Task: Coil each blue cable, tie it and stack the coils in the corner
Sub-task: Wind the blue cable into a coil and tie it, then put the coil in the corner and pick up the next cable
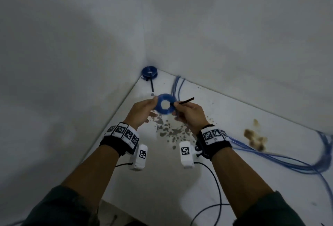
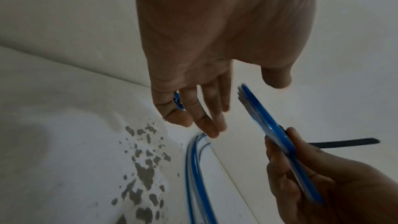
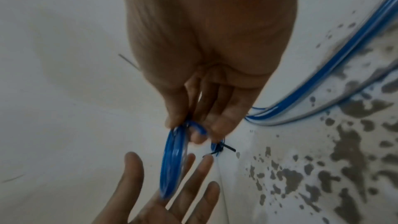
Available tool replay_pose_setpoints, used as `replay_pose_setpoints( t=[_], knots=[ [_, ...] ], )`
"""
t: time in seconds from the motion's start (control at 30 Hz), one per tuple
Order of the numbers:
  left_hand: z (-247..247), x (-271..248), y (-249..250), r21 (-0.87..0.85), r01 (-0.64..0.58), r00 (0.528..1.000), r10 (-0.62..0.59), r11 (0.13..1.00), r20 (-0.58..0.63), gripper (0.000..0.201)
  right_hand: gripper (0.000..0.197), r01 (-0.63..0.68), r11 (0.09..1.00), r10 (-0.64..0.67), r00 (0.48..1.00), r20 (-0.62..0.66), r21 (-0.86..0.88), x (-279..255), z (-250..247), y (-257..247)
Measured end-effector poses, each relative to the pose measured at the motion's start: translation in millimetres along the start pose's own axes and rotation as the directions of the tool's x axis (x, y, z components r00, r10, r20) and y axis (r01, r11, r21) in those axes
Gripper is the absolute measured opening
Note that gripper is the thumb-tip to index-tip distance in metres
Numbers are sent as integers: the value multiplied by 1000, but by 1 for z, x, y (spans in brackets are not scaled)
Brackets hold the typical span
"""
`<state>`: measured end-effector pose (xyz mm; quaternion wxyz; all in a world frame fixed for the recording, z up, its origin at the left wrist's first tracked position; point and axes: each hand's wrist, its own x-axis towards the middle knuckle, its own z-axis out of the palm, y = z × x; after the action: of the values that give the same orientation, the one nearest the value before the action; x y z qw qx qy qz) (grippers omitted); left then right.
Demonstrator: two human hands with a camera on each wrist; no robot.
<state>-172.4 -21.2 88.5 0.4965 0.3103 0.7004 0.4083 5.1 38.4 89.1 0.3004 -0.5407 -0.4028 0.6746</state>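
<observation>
Forearms frame the white surface [image 1: 234, 117]; loose blue cables [image 1: 270, 155] trail right, awaiting coiling. One tied coil [image 1: 149, 72] sits in the corner, starting the stack. Between both hands, fresh coil [image 1: 165, 104] held upright: right hand [image 1: 191, 116], grip pinching its rim and black tie [image 1: 185, 100]; left hand [image 1: 142, 112] open-fingered, steadying opposite edge.
</observation>
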Motion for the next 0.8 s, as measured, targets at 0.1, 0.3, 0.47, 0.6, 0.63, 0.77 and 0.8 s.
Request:
replay_pose_setpoints(
  t=[0.1, 0.3, 0.47, 0.6, 0.63, 0.77, 0.8],
  knots=[
    [-14, 29, -11, 57, -3, 992, 11, 998, -127, 35, 11, 23, 997, -10, 984, -179, 70, 38, 34, -1],
    [-29, 76, -67, 784, -1, 1000, 11, 621, -8, 61, 21, -34, 991, 71, 953, -293, 131, 115, 85, -9],
    [-27, 89, -88, 921, -76, 985, -114, 382, 129, 84, 17, -56, 998, 65, 926, -371, 35, 183, 107, -5],
    [-16, 90, -92, 951, -61, 961, -238, 303, 138, 97, 11, -71, 983, 9, 940, -341, -172, 223, 128, 3],
    [-15, 89, -92, 957, -68, 959, -245, 284, 141, 97, 11, -65, 968, -19, 943, -331, -241, 226, 134, 3],
    [-14, 93, -95, 961, -63, 949, -281, 270, 141, 97, 21, -45, 916, -72, 959, -273, -399, 235, 143, 0],
    [-14, 93, -95, 961, -65, 949, -281, 270, 143, 98, 22, -36, 909, -80, 963, -259, -415, 236, 143, -2]
  ],
)
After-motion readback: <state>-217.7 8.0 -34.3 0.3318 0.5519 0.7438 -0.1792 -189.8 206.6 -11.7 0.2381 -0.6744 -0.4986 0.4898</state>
